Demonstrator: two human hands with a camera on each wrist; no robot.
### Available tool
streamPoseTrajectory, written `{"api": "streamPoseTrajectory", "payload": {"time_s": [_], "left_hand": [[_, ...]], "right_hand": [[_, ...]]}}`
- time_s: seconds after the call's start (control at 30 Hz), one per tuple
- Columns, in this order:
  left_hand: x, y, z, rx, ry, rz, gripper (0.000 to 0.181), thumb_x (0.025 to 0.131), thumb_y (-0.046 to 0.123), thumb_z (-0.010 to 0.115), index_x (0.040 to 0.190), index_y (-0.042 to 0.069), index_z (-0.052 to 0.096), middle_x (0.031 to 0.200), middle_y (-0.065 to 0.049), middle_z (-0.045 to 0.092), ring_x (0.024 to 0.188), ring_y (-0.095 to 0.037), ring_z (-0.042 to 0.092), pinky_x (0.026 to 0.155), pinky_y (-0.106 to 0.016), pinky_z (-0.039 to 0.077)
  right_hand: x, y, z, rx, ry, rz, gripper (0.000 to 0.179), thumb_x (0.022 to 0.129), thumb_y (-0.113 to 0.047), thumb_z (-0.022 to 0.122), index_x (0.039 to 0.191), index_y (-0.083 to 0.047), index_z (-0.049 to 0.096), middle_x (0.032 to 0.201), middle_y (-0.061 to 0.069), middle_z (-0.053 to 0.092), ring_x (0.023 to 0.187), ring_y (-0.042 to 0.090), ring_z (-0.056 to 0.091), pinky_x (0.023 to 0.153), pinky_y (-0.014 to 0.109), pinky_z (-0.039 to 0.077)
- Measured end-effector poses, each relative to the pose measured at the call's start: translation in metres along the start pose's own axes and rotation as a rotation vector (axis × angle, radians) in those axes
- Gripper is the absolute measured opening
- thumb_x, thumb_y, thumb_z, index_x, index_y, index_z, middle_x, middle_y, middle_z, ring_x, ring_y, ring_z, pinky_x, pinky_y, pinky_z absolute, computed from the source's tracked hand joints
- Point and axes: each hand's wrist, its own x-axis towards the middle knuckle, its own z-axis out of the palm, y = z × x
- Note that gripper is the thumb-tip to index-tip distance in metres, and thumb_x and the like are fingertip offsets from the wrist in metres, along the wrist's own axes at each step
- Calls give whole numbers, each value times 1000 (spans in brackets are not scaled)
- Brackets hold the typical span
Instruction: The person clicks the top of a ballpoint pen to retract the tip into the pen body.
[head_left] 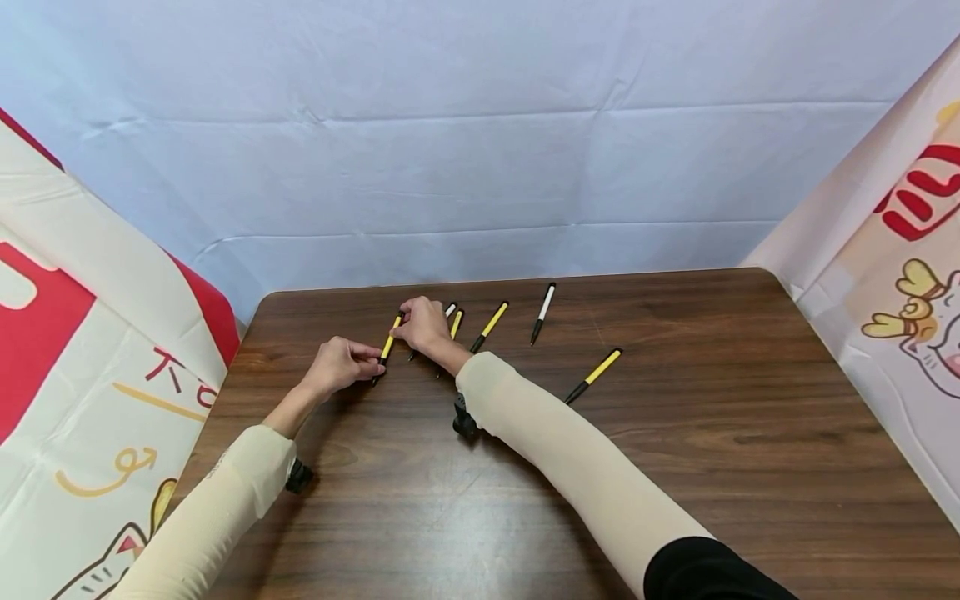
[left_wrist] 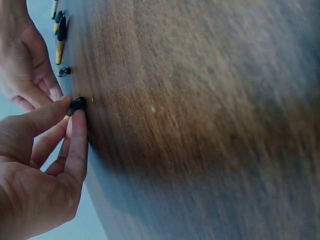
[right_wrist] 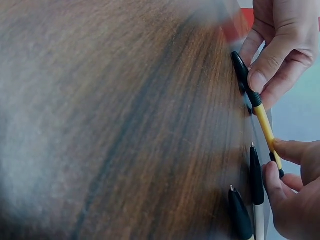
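Note:
A yellow pen with a black grip (head_left: 389,337) is held at both ends near the table's far left. My left hand (head_left: 341,364) pinches its black grip near the tip between thumb and fingers. At the other end, by the black clip, my right hand (head_left: 424,325) pinches it; the right wrist view shows both holds on the pen (right_wrist: 266,125). Just right of the right hand lie a white pen (head_left: 451,309) and a yellow pen (head_left: 457,323), both partly hidden by that hand. In the left wrist view the pen's black grip (left_wrist: 77,104) shows between the left fingertips.
Farther right on the brown wooden table (head_left: 720,400) lie another yellow pen (head_left: 495,317), a white pen (head_left: 545,304) and a third loose yellow pen (head_left: 602,367) whose tip the right sleeve adjoins. A pale cloth (head_left: 480,167) hangs behind the table, with printed cloths at both sides.

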Motion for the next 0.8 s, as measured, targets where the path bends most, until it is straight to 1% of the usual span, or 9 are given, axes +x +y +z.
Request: {"api": "streamPoseTrajectory", "payload": {"time_s": [0.2, 0.37, 0.5, 0.63, 0.7, 0.8], "left_hand": [[1, 0, 1, 63, 19, 21, 33, 93, 10, 83, 122, -4, 77, 95, -11, 80, 80, -11, 75, 68, -20, 58], [0, 0, 0, 97, 26, 21, 34, 93, 11, 83, 123, -3, 77, 96, -10, 80, 83, -12, 74, 69, -19, 56], [1, -1, 0, 96, 15, 14, 35, 94, 13, 83, 125, -2, 76, 98, -10, 80, 85, -13, 74, 70, -21, 57], [0, -2, -1, 73, 8, 13, 35, 95, 13, 81, 126, -1, 76, 100, -11, 79, 84, -15, 75, 70, -24, 60], [0, -1, -1, 62, 9, 26, 35, 96, 12, 80, 127, -2, 75, 101, -13, 78, 83, -17, 76, 70, -26, 61], [-1, 0, -2, 79, 29, 68, 34, 97, 12, 79, 127, -2, 74, 103, -15, 78, 85, -20, 77, 69, -26, 61]], "right_hand": [[0, -1, -1, -61, -2, -21, 46, 91, -25, 88, 131, -8, 75, 111, 5, 78, 103, 20, 73, 88, 31, 59], [0, -1, -1, -80, -9, -19, 46, 91, -26, 88, 131, -9, 75, 112, 4, 78, 105, 21, 72, 90, 32, 58], [0, -1, -4, -64, -5, -16, 46, 91, -28, 87, 132, -9, 75, 114, 4, 77, 104, 20, 72, 88, 32, 59], [-1, -1, -10, -18, 9, -21, 49, 91, -27, 87, 134, -8, 73, 116, 6, 78, 104, 20, 73, 87, 34, 60], [-1, -1, -13, 7, 7, -23, 50, 92, -26, 86, 136, -7, 72, 117, 7, 78, 103, 20, 74, 86, 33, 61], [-1, 0, -17, 42, 1, -29, 50, 93, -25, 85, 137, -6, 71, 118, 7, 77, 104, 20, 73, 85, 33, 61]]}}
